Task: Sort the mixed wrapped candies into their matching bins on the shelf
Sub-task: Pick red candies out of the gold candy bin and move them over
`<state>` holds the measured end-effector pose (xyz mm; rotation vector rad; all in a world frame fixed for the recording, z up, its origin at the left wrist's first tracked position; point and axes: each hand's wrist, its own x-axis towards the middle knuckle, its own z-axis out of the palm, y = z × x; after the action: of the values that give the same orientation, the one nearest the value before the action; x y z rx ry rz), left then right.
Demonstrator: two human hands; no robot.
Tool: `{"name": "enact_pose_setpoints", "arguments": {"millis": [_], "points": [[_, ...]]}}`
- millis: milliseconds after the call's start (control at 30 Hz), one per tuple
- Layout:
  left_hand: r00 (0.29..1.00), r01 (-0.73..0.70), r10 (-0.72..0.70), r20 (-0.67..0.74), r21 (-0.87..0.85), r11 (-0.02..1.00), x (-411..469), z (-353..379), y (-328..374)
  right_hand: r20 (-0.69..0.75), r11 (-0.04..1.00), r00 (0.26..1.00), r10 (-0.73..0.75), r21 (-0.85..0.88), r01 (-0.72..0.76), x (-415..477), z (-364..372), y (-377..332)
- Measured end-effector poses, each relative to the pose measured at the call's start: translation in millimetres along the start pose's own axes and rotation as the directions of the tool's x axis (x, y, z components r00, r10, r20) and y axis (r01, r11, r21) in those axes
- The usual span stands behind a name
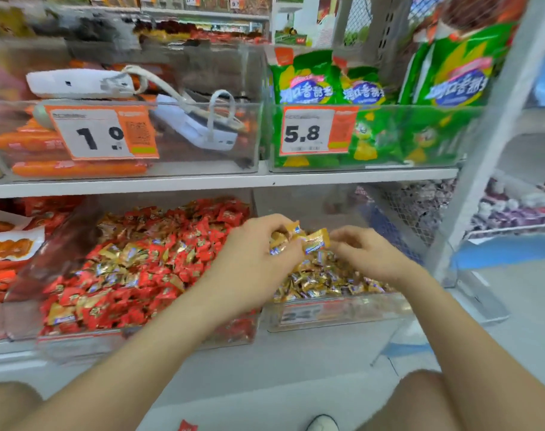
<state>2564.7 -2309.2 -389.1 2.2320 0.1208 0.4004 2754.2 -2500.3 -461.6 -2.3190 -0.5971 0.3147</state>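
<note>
Your bare knees sit at the bottom edge, with a white shoe and one stray red candy on the floor between them. Both forearms reach to the lower shelf. Your left hand is curled, fingers and thumb pinching a small bunch of gold candies, held above the right bin. Your right hand is just beside the bunch, fingers loosely bent, tips near the outermost gold wrapper; can't tell if it actually grips it. The right bin holds a gold pile. The left bin beside it holds mostly red candies with gold ones mixed in. Upper shelf: orange sausages behind a 1.0 tag, a white device on top, and green snack bags with a 5.8 tag. Edges are motion-blurred
</note>
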Motion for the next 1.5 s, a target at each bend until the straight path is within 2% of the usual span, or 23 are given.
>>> {"name": "enact_pose_setpoints", "arguments": {"millis": [100,167,233,300,400,467,533,600,667,733,867,933,1000,1100,1200,1333,1400,1500], "points": [[1.0,0.009,-0.011,0.019,0.101,0.995,34,42,2,-0.093,0.996,0.995,-0.026,0.082,0.034,-4,-12,11],[0.996,0.017,-0.031,0.083,0.163,0.986,55,69,-4,-0.185,0.992,0.983,-0.005,0.124,0.028,-7,-20,17],[0.979,0.023,-0.068,0.191,0.226,0.974,74,93,-17,-0.22,0.991,0.975,0.019,0.135,0.011,-10,-25,24],[0.929,0.019,-0.119,0.351,0.274,0.962,85,107,-26,-0.213,0.994,0.977,0.005,0.107,0.018,-13,-26,28],[0.867,-0.108,-0.079,0.493,0.339,0.934,89,109,-28,-0.184,0.998,0.983,-0.028,0.046,0.037,-17,-27,22],[0.892,-0.206,0.019,0.452,0.368,0.907,81,99,-23,-0.163,0.998,0.984,-0.065,0.015,0.068,-22,-26,9],[0.933,-0.292,0.153,0.325,0.441,0.849,62,79,-19,-0.145,0.991,0.981,-0.127,0.012,0.13,-29,-22,-11],[0.941,-0.337,0.27,0.203,0.499,0.799,39,50,-20,-0.122,0.977,0.97,-0.211,0.015,0.214,-36,-13,-34],[0.937,-0.337,0.335,0.1,0.507,0.794,15,17,-27,-0.09,0.957,0.952,-0.291,-0.019,0.291,-44,0,-59],[0.952,-0.259,0.305,-0.007,0.509,0.821,-4,-19,-41,-0.035,0.923,0.923,-0.383,-0.052,0.381,-52,18,-89],[0.981,-0.053,0.144,-0.131,0.533,0.845,-26,-82,-90,0.077,0.833,0.835,-0.544,-0.067,0.549,-57,57,-146],[0.988,0.011,0.067,-0.14,0.494,0.87,-33,-105,-114,0.119,0.796,0.802,-0.586,-0.103,0.597,-52,77,-166],[0.997,0.028,0.006,-0.075,0.448,0.894,-39,-118,-131,0.138,0.762,0.776,-0.615,-0.148,0.63,-42,96,-178],[0.996,-0.061,0.026,0.088,0.423,0.904,-42,-120,-138,0.188,0.732,0.761,-0.62,-0.21,0.648,-23,115,-188],[0.984,-0.135,0.072,0.161,0.421,0.897,-39,-117,-139,0.283,0.736,0.776,-0.564,-0.253,0.628,-8,129,-192],[0.98,-0.171,0.109,0.168,0.424,0.889,-33,-116,-141,0.195,0.77,0.798,-0.57,-0.211,0.602,5,132,-195],[0.988,-0.146,0.109,0.113,0.414,0.898,-32,-115,-140,0.157,0.77,0.792,-0.59,-0.186,0.61,7,127,-196],[0.996,-0.085,0.086,0.015,0.37,0.925,-31,-115,-137,0.123,0.754,0.793,-0.596,-0.254,0.606,1,110,-194]]}}
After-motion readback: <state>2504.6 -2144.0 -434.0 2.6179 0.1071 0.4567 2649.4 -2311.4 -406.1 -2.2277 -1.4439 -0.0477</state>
